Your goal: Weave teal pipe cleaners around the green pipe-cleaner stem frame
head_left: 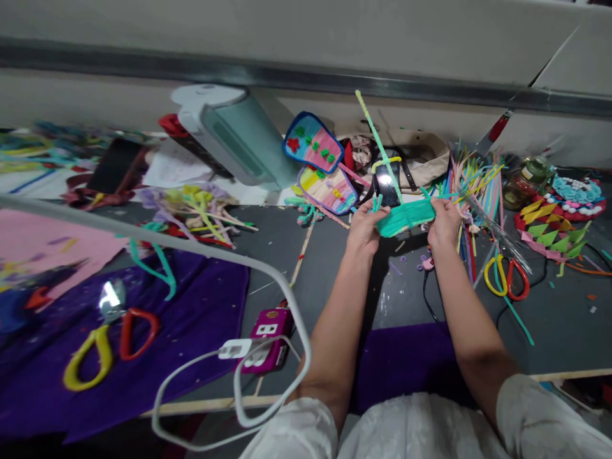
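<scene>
A flat teal piece of pipe cleaners [406, 217] is stretched between my two hands, with a long pale green stem rising from its middle. My left hand [364, 226] pinches its left end, where short teal ends stick up past the fingers. At the right end, my right hand [444, 223] has its fingers closed on the piece. Behind it lie a blue-edged pink and blue fan shape [313, 143] and a striped yellow and pink one [327, 190]. Loose pipe cleaners [482, 185] stand just beyond my right hand.
Red and yellow scissors [507, 277] lie at right, another pair [112, 335] on purple cloth [205, 319] at left. A white cable [291, 299] arches near my left arm beside a magenta box [268, 338]. A pale green appliance [239, 137] stands behind, a glass jar [519, 185] at right.
</scene>
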The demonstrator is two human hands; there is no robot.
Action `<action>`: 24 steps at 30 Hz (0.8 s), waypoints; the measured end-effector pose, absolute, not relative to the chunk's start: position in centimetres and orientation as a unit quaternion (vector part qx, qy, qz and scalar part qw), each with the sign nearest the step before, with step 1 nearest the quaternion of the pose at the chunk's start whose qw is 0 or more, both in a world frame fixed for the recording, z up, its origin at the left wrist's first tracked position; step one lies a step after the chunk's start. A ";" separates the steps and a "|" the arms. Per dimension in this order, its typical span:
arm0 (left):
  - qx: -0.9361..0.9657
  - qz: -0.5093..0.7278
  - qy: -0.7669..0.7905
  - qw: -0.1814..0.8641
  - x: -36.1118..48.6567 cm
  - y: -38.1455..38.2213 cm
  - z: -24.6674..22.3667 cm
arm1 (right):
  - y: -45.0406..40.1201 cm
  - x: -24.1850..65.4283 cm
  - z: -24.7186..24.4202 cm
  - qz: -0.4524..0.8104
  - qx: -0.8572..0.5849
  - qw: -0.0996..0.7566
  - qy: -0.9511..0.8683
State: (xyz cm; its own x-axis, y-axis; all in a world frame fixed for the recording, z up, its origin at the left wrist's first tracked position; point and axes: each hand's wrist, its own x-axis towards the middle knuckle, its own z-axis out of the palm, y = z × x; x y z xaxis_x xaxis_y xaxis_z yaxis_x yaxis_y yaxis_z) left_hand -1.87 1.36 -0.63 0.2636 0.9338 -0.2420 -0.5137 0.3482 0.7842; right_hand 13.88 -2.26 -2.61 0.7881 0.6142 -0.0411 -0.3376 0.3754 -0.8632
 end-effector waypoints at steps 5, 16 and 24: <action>0.340 0.609 0.357 0.621 -0.9 1.0 -1.2 | -2.5 13.2 -1.8 0.205 -0.515 0.814 -0.175; 0.434 0.707 0.357 0.429 -0.9 0.8 -1.9 | -3.1 12.2 -0.7 0.154 -0.549 0.793 -0.214; 0.264 0.621 0.381 0.632 -1.5 1.6 -1.7 | -3.1 12.5 -0.7 0.163 -0.531 0.804 -0.212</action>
